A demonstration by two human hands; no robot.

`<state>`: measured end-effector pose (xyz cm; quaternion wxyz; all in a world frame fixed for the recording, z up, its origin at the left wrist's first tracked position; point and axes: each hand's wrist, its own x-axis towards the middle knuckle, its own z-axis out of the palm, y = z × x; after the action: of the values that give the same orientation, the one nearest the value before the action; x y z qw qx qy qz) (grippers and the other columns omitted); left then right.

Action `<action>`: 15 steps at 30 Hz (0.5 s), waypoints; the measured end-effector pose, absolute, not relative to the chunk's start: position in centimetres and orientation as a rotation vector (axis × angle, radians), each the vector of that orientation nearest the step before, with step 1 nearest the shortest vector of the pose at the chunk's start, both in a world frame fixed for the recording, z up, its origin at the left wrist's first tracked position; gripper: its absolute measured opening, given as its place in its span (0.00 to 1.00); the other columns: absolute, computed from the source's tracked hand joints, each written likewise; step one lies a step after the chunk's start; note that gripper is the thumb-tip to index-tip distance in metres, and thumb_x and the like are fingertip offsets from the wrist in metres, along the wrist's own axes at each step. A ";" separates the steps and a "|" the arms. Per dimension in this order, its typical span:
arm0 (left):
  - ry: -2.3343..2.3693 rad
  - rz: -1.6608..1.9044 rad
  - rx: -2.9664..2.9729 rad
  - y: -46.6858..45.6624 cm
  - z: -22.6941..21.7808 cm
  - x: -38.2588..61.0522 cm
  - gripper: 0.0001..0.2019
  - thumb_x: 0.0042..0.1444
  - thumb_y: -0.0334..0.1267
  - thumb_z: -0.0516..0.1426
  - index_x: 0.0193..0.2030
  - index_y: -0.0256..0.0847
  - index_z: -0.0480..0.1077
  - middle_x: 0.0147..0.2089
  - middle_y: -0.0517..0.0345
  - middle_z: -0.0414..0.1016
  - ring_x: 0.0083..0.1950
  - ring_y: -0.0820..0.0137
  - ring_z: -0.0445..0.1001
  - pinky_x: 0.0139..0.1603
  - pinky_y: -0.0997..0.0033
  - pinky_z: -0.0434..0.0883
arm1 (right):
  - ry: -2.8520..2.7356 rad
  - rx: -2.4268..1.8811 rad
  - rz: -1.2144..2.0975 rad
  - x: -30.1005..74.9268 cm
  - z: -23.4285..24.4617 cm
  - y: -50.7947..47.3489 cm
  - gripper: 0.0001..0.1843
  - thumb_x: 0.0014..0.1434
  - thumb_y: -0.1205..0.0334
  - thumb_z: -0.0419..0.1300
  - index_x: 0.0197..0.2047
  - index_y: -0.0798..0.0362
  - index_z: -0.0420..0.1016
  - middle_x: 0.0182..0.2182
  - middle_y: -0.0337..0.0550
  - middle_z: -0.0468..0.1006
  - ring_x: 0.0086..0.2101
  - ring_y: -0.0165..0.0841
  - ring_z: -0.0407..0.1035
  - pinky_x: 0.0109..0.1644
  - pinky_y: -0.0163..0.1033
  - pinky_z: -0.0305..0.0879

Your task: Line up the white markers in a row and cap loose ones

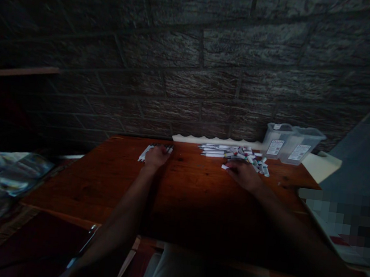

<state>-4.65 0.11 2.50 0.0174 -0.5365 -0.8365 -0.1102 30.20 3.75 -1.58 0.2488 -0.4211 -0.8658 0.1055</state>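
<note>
A heap of white markers (233, 153) with coloured caps lies at the far side of a reddish wooden table (195, 189). My right hand (243, 172) rests at the near edge of the heap, fingers curled over a marker. My left hand (156, 155) lies further left on the table, closed round a few markers (146, 151) whose white ends stick out to the left.
Two clear plastic boxes (288, 144) with labels stand at the table's back right, by a white scalloped strip (215, 140). A dark brick wall rises behind. Glossy papers (1, 174) lie at the left. A grey panel leans at the right.
</note>
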 end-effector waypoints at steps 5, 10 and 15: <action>-2.621 -0.392 -1.644 0.1 2.4 -4.7 0.14 0.53 0.49 0.55 0.39 0.45 0.75 0.43 0.51 0.80 0.49 0.57 0.76 0.46 0.65 0.70 | -2.342 -1.138 0.304 30.3 -1.6 3.8 0.11 0.60 0.65 0.57 0.44 0.51 0.79 0.43 0.44 0.80 0.43 0.35 0.74 0.52 0.41 0.68; -2.622 -0.438 -1.632 0.3 2.0 -4.9 0.16 0.52 0.52 0.56 0.39 0.45 0.75 0.43 0.50 0.80 0.48 0.58 0.77 0.44 0.66 0.70 | -2.348 -1.157 0.293 30.3 -1.5 3.6 0.10 0.60 0.65 0.58 0.43 0.50 0.79 0.43 0.44 0.81 0.44 0.36 0.74 0.52 0.42 0.68; -2.619 -0.514 -1.645 0.6 1.8 -5.4 0.16 0.53 0.53 0.56 0.39 0.46 0.76 0.43 0.52 0.81 0.47 0.59 0.77 0.43 0.68 0.70 | -2.350 -1.140 0.292 30.4 -1.6 3.7 0.11 0.60 0.65 0.58 0.44 0.49 0.79 0.43 0.44 0.81 0.46 0.37 0.73 0.53 0.44 0.67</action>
<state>-5.43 0.55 1.75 0.0031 -0.5247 -0.8354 -0.1639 30.36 3.69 -1.63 0.2539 -0.4196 -0.8648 0.1076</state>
